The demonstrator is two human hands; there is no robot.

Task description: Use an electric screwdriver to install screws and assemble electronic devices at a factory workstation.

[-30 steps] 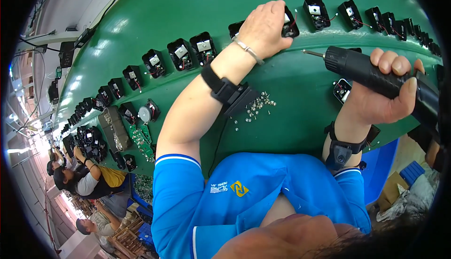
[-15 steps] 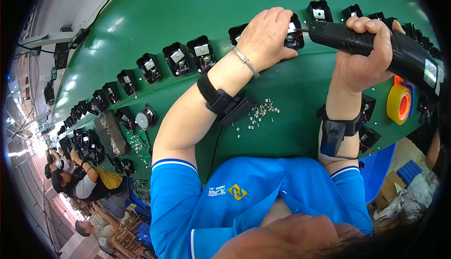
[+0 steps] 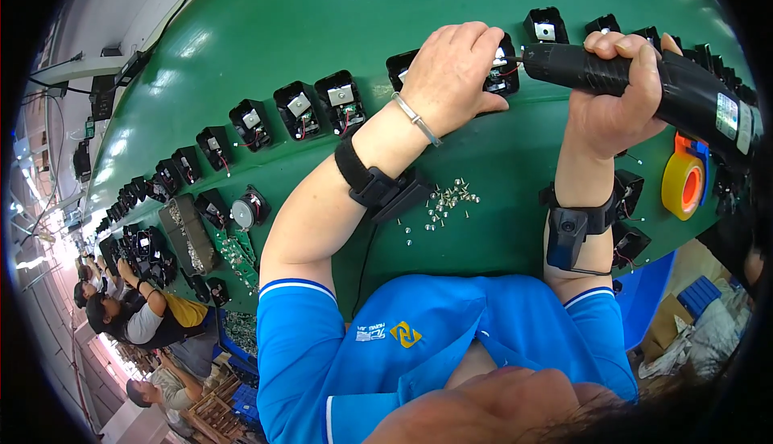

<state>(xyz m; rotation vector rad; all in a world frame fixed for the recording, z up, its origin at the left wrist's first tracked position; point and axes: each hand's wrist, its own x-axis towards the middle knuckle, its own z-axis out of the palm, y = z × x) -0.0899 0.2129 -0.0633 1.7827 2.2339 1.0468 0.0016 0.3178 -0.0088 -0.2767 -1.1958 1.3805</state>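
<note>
My right hand [image 3: 618, 94] is wrapped round a thick black electric screwdriver [image 3: 576, 69], held nearly level and pointing left. Its bit reaches into an open black plastic housing [image 3: 506, 83] with a silvery metal piece and red wires inside. At the left of that housing, my left hand [image 3: 455, 74] grips it, fingers over the far side and thumb at the near side; the fingertips are partly hidden. Another black housing [image 3: 400, 64] stands just left of this hand, partly covered by it. A loose pile of small screws [image 3: 451, 196] lies nearer me on the green table [image 3: 483, 239].
A row of similar housings [image 3: 298, 110] curves along the table to both sides. Orange-yellow tape rolls [image 3: 683, 186] lie at the right. Left of my arm are a round speaker [image 3: 250, 207], green circuit boards [image 3: 235, 252] and a grey tray [image 3: 187, 235]. Other people [image 3: 129, 307] sit farther left.
The screwdriver and my right hand have shifted slightly left and down in the picture. My left hand keeps its grip on the housing. The whole view has shifted a little.
</note>
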